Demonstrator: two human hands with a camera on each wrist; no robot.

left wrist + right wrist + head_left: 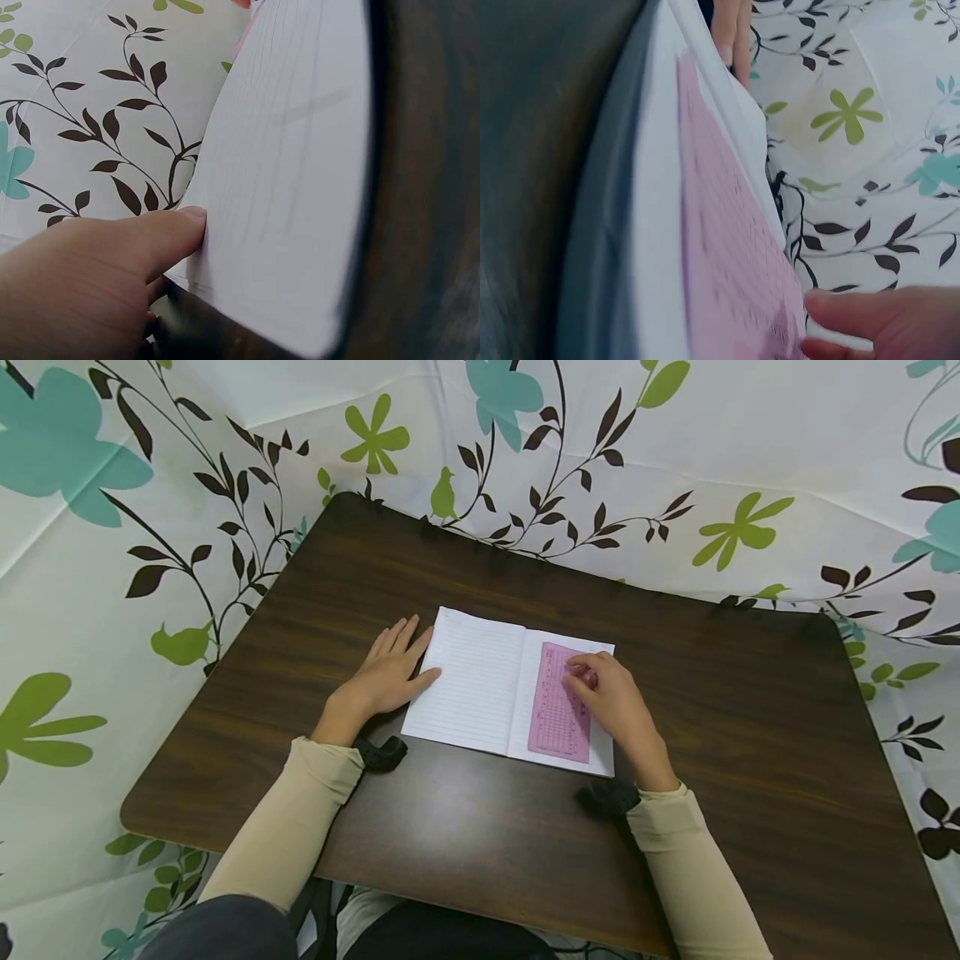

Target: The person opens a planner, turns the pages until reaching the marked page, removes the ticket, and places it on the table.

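An open notebook with lined pages lies on the table. My left hand rests at its left edge, fingers straight, the thumb touching the left page. On the right page lies a pink printed sheet with rows of small marks and a grid. My right hand is over its upper right part, fingers bent and fingertips close together. A small reddish patch shows between the fingers; I cannot tell what it is. In the right wrist view the fingertips are at the edge of the pink sheet.
The dark brown wooden table reaches out on all sides of the notebook. A white cloth printed with leaves, flowers and birds hangs behind and beside it. Black bands are on both wrists.
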